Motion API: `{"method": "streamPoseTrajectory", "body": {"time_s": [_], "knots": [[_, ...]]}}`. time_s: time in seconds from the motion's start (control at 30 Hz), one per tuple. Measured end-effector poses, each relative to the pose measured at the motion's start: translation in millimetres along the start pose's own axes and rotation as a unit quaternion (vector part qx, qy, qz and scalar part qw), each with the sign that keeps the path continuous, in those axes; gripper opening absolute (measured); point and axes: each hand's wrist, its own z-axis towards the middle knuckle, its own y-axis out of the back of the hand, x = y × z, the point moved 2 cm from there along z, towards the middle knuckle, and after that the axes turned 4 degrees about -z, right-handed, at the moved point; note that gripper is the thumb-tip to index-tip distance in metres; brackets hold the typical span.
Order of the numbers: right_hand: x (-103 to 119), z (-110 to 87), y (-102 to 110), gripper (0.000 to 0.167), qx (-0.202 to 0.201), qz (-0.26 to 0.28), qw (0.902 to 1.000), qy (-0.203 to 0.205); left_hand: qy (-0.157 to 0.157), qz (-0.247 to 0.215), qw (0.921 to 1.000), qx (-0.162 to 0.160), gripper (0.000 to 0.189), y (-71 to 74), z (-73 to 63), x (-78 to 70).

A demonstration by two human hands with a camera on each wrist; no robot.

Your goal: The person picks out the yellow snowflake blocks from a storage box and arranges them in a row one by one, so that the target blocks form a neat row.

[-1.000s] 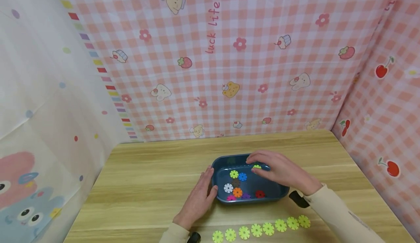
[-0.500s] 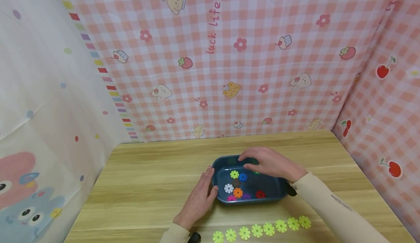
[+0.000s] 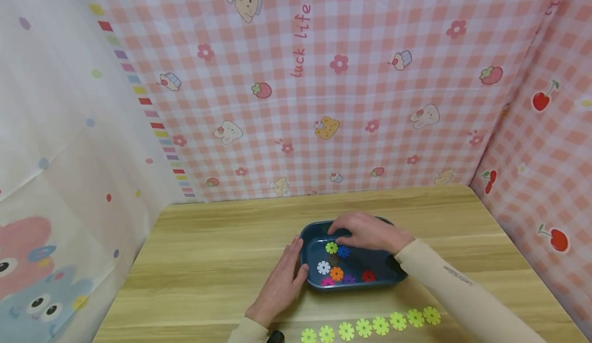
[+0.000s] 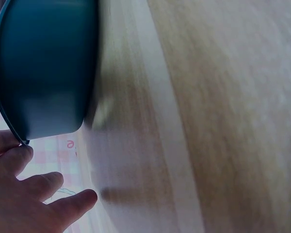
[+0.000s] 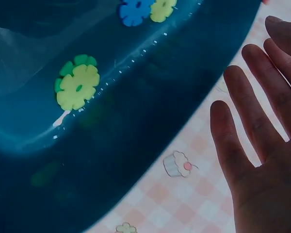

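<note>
My left hand [image 3: 278,283] rests against the left side of a dark blue tray [image 3: 356,285]. Its fingers are extended, and in the left wrist view the fingers [image 4: 17,158] touch the tray's rim. Over the tray's far side hovers my right hand [image 3: 367,232], thumb and index finger apart just above a yellow-green snowflake disc [image 3: 331,248] and a blue disc [image 3: 344,251]. Nothing shows between those fingers. White [image 3: 324,267], orange [image 3: 336,273], pink, purple, brown and red [image 3: 368,275] discs lie on the tray floor. A yellow disc [image 5: 77,87] overlaps a green one in the right wrist view.
Several yellow-green snowflake discs [image 3: 364,327] form a row on the wooden table [image 3: 199,271] in front of the tray. Patterned cloth [image 3: 296,101] hangs behind the table and at both sides.
My right hand has moved left across the tray, from above a yellow-green disc at the right toward the left yellow-green and blue discs. The left hand stays at the tray's side.
</note>
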Motion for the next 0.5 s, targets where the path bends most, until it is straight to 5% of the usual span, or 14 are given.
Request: {"method": "streamPoseTrajectory", "body": {"time_s": [0.5], "knots": [[-13.3, 14.5, -26.4, 0.026, 0.042, 0.031, 0.9986, -0.008, -0.006, 0.0, 1.0, 0.0, 0.061, -0.3, 0.6, 2.6]]}}
